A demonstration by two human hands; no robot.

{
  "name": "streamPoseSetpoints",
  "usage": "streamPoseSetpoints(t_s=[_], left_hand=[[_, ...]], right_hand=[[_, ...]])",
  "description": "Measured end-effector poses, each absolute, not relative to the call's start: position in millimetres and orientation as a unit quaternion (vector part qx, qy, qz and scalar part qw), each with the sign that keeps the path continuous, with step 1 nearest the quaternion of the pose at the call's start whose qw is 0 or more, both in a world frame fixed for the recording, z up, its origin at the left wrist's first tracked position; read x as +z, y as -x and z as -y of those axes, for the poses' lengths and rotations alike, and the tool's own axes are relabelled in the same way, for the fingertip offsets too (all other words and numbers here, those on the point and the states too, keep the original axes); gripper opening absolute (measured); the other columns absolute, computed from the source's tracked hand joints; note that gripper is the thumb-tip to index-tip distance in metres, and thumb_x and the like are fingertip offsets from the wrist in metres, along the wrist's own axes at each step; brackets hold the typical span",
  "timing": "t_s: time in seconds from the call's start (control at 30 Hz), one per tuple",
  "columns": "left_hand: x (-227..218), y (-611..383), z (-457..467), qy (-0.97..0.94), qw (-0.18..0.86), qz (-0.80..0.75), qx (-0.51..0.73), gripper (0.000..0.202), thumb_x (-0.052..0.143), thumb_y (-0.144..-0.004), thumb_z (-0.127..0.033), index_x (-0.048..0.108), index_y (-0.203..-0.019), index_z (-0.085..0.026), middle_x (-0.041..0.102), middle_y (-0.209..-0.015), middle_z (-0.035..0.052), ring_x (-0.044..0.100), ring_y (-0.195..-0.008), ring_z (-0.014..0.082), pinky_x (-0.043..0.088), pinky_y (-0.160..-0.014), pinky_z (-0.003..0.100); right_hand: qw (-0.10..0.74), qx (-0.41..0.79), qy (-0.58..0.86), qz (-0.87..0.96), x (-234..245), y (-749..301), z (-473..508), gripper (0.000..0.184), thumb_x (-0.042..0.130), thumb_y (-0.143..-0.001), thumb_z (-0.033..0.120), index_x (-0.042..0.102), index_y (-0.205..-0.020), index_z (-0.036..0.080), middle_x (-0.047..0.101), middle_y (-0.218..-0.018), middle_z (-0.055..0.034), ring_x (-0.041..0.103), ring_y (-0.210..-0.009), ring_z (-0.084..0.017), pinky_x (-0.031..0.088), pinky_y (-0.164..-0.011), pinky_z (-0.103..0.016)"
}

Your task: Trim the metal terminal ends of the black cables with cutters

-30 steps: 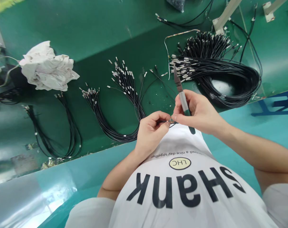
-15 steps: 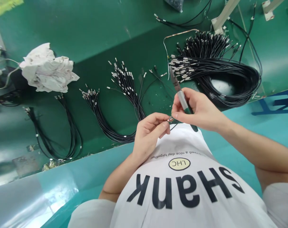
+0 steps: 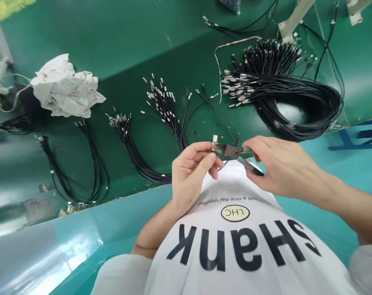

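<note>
My left hand (image 3: 193, 168) pinches the end of a thin black cable, from which a small silvery connector (image 3: 215, 140) sticks up past the fingertips. Wrapped round the handles of a pair of pliers (image 3: 230, 150) is my right hand (image 3: 281, 166). The pliers point left, and their jaws meet the cable end just below the connector, beside my left fingertips. Their handles are spread apart. Whether the jaws are closed on the metal is too small to tell. Part of the cable shows below my left fingers, in front of the white shirt (image 3: 235, 188).
Behind my hands on the green bench (image 3: 121, 37) lie a bundle of black cables (image 3: 166, 106), another curved bundle (image 3: 133, 151) and a large coiled pile (image 3: 296, 88) at the right. A crumpled white cloth (image 3: 66, 88) and a smaller cable bundle (image 3: 95, 164) are on the left.
The pliers have swung from pointing up, tucked in my right hand, to pointing left at the cable end. My right hand has left the connector and now grips the spread handles.
</note>
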State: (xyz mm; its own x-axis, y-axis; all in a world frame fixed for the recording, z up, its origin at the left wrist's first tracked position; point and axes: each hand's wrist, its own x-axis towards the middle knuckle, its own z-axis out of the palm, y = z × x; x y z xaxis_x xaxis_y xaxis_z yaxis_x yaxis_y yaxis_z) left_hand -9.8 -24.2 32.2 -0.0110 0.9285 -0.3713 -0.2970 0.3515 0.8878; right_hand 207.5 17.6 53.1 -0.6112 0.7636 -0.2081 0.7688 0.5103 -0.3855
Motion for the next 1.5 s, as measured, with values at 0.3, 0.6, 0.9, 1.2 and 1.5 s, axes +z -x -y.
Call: streamPoseSetpoints(t_s=[0.3, 0.6, 0.9, 1.2, 1.5], left_hand=[[29, 8, 27, -0.318, 0.623, -0.522, 0.488, 0.015, 0.068, -0.092, -0.025, 0.07, -0.106, -0.019, 0.075, -0.077, 0.0032, 0.063, -0.056, 0.0123, 0.05, -0.053, 0.027], [21, 7, 32, -0.354, 0.592, -0.522, 0.502, 0.016, 0.069, -0.092, -0.022, 0.074, -0.107, -0.02, 0.075, -0.077, 0.0024, 0.062, -0.055, 0.0098, 0.053, -0.055, 0.024], [15, 9, 35, -0.4, 0.574, -0.515, 0.496, 0.018, 0.066, -0.094, -0.018, 0.075, -0.11, -0.02, 0.073, -0.078, 0.0021, 0.06, -0.057, 0.0088, 0.052, -0.054, 0.023], [16, 15, 32, -0.328, 0.645, -0.504, 0.471, 0.015, 0.069, -0.092, -0.02, 0.075, -0.106, -0.02, 0.069, -0.069, 0.0011, 0.052, -0.055, 0.0083, 0.039, -0.049, 0.021], [27, 16, 26, -0.306, 0.673, -0.495, 0.457, 0.011, 0.072, -0.09, -0.023, 0.078, -0.098, -0.018, 0.065, -0.067, 0.0011, 0.056, -0.063, 0.0103, 0.044, -0.059, 0.022]], right_hand=[[0.083, -0.219, -0.429, -0.872, 66, -210, -21, 0.015, 0.058, -0.081, 0.026, 0.05, -0.093, 0.021, 0.063, -0.079, -0.0048, 0.061, -0.068, -0.024, 0.028, -0.055, -0.035], [0.135, -0.155, -0.421, -0.884, 75, -207, -20, 0.012, 0.055, -0.08, 0.021, 0.044, -0.086, 0.022, 0.057, -0.071, -0.0044, 0.057, -0.057, -0.023, 0.022, -0.05, -0.032], [0.198, -0.176, -0.399, -0.878, 80, -208, -25, 0.012, 0.053, -0.08, 0.018, 0.044, -0.086, 0.022, 0.047, -0.061, 0.0016, 0.043, -0.043, -0.017, 0.018, -0.046, -0.031], [0.206, -0.488, -0.394, -0.751, 66, -224, -40, 0.012, 0.057, -0.084, 0.023, 0.045, -0.084, 0.025, 0.049, -0.065, 0.0051, 0.039, -0.049, -0.012, 0.022, -0.043, -0.028], [0.092, -0.818, -0.257, -0.507, 38, -233, -49, 0.014, 0.067, -0.086, 0.02, 0.054, -0.091, 0.021, 0.044, -0.079, 0.0052, 0.037, -0.07, -0.01, 0.032, -0.059, -0.024]])
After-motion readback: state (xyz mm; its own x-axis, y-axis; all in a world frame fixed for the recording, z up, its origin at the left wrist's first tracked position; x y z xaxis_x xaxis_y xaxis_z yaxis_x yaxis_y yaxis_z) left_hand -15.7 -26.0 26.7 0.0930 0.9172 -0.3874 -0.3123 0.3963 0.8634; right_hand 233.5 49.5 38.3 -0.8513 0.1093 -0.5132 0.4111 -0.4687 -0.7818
